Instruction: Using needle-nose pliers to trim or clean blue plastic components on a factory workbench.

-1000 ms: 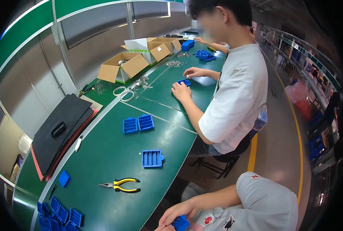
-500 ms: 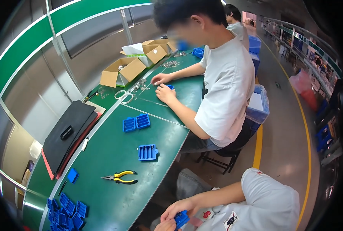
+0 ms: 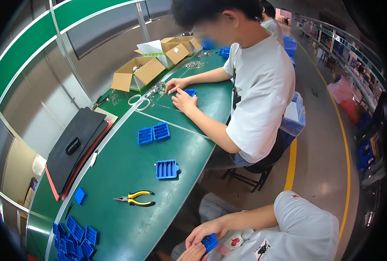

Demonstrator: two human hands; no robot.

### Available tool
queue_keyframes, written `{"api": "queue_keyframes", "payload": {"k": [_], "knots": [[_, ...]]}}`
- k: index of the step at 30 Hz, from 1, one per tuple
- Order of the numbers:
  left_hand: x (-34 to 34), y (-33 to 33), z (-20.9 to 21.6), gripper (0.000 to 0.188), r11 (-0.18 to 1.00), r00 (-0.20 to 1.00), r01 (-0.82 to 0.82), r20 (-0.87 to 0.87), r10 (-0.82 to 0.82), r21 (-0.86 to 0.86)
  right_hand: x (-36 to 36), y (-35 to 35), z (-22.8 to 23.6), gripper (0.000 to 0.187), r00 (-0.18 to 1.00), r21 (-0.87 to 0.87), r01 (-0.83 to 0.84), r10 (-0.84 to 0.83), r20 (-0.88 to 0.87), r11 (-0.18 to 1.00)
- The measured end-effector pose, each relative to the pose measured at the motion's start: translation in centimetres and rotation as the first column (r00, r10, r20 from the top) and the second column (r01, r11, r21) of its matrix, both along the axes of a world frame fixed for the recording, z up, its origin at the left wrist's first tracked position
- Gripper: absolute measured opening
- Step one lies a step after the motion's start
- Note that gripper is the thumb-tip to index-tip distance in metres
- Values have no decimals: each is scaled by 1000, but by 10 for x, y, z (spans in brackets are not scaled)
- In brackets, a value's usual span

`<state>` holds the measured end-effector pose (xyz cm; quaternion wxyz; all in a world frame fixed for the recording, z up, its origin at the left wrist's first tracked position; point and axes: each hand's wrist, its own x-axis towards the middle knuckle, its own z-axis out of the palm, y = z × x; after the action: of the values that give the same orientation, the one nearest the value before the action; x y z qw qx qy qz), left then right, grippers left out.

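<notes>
At the bottom of the head view, my right hand (image 3: 205, 230) and my left hand (image 3: 193, 252) hold a small blue plastic case (image 3: 209, 242) between their fingers, in front of my white shirt. Part of the left hand is cut off by the lower edge. On the green table nearby lie long-nose pliers (image 3: 137, 199) with yellow and black handles. Beyond them sits an open blue case with long slots (image 3: 167, 169), and farther off another open one (image 3: 153, 133), unfolded in two halves. Several blue cases (image 3: 75, 239) are heaped at the lower left.
A co-worker (image 3: 263, 87) sits at the far side, hands over a blue piece and small metal parts. Cardboard boxes (image 3: 139, 71), white tape rolls (image 3: 139, 102) and a black folder (image 3: 78, 150) line the table's back. One blue piece (image 3: 80, 196) lies alone near the heap.
My hands and the blue case have shifted slightly up and right, and the case has turned a little. The co-worker's hands have moved slightly. Items on the table stay put.
</notes>
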<state>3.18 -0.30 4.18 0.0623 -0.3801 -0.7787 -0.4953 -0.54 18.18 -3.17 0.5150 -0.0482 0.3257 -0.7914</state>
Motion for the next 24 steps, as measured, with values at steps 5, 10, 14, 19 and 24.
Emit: {"api": "queue_keyframes", "payload": {"k": [5,10,14,19,24], "knots": [[-4,6,-11,20,953,947,-278,199,251,120,2,-2,-12,27,941,-73,310,-317,-121,948],[-6,15,-57,81,826,828,-516,377,414,226,10,1,-11,33,679,6,714,-691,-248,700],[-12,19,-75,32,775,726,-584,584,364,243,2,-13,-22,35,549,49,828,-789,-276,559],[-21,24,-86,23,667,627,-684,706,330,295,-5,-12,-15,40,643,168,761,-694,-325,627],[-18,21,-100,24,647,590,-691,768,250,321,-9,-5,-25,29,742,219,643,-527,-414,734]]}}
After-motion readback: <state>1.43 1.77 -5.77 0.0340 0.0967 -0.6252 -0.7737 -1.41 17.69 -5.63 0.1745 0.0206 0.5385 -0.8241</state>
